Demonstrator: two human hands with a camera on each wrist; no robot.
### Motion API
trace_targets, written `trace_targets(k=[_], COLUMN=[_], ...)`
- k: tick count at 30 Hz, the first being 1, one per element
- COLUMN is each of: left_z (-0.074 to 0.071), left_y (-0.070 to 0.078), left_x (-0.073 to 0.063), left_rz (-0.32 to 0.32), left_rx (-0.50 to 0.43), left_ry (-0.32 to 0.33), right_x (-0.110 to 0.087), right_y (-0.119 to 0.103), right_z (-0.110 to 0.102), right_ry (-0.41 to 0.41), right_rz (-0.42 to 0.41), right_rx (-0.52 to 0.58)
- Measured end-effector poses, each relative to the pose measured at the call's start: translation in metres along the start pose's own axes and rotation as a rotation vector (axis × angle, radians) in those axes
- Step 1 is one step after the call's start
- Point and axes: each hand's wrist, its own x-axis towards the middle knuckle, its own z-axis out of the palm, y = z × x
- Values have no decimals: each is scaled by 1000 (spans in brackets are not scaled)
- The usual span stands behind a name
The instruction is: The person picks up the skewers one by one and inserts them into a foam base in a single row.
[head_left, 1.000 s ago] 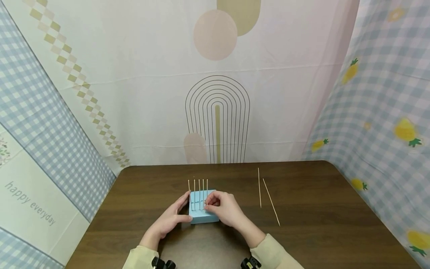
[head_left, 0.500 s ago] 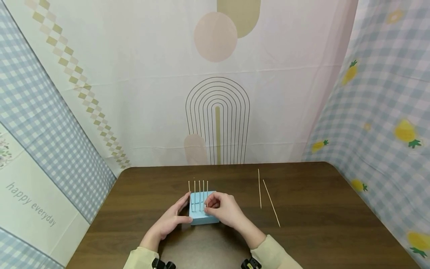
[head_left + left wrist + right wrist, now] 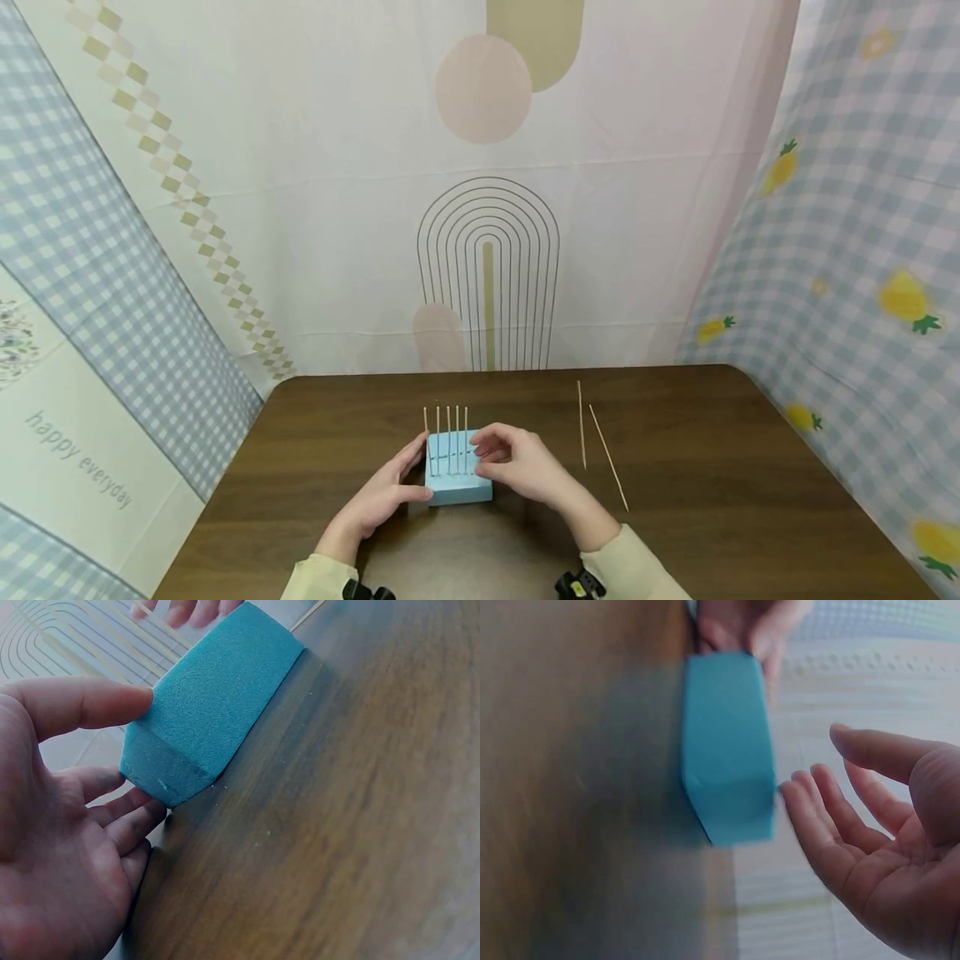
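one blue block (image 3: 459,486), five upright sticks (image 3: 448,442), two loose sticks (image 3: 581,425), two hands (image 3: 380,496), one table (image 3: 705,467)

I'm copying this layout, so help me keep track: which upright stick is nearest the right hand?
The rightmost wooden stick of the five standing in the blue foam block; the other four stand to its left, farther from the right hand.

Brown table (image 3: 697,450) bearing blue block (image 3: 461,495), two sticks (image 3: 608,457)
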Motion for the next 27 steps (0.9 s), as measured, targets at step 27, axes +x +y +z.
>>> trace_targets(k=[27], left_z=[3], left_y=[8], left_x=[1], left_rz=[-121], left_rx=[-98], left_ry=[11], right_x=[-63], right_y=[62], right_z=[-148], right_ry=[113], right_rz=[364], right_rx=[-58])
